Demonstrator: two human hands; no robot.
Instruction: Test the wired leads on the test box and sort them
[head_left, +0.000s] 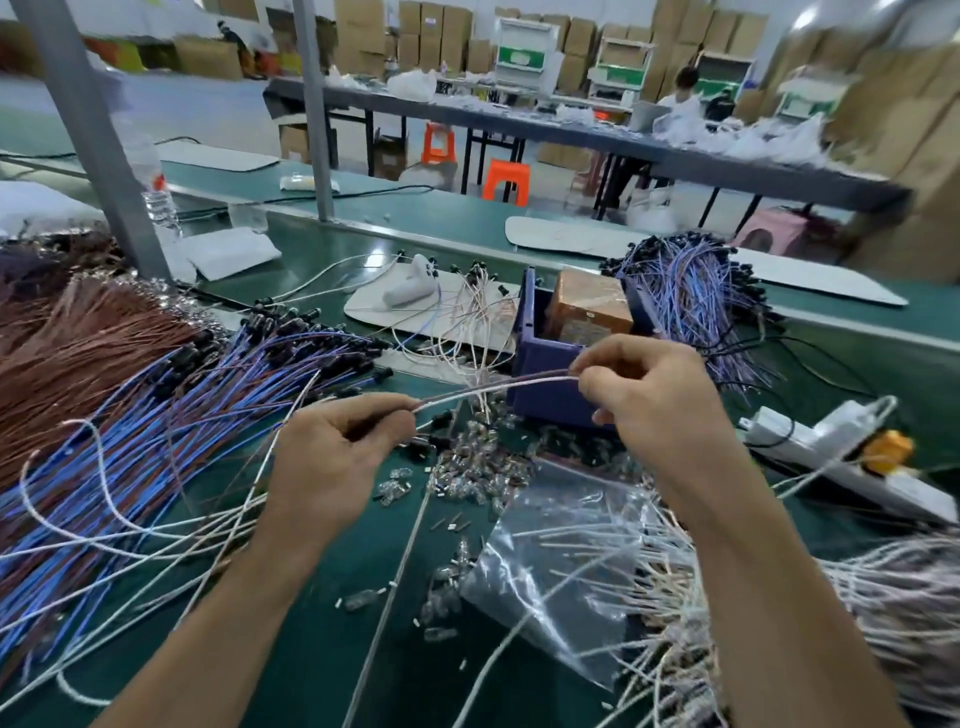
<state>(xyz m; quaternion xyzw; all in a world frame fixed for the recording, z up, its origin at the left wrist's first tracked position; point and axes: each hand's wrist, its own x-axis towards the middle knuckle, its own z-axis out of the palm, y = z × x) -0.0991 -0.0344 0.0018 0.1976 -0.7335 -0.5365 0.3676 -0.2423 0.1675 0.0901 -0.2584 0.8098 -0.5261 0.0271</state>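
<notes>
While both hands (498, 415) pinch it, the lead (493, 388) spans them.

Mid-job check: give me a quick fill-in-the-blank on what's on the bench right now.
The left hand and right hand hold a thin ____ wired lead between them.
The orange-brown test box sits ____ the dark purple plastic bin.
The long white power strip carries an ____ plug.
Missing: white; inside; orange.

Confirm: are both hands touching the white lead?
Touching. Head view: the left hand pinches one end of the white lead, and the right hand pinches the other.
</notes>
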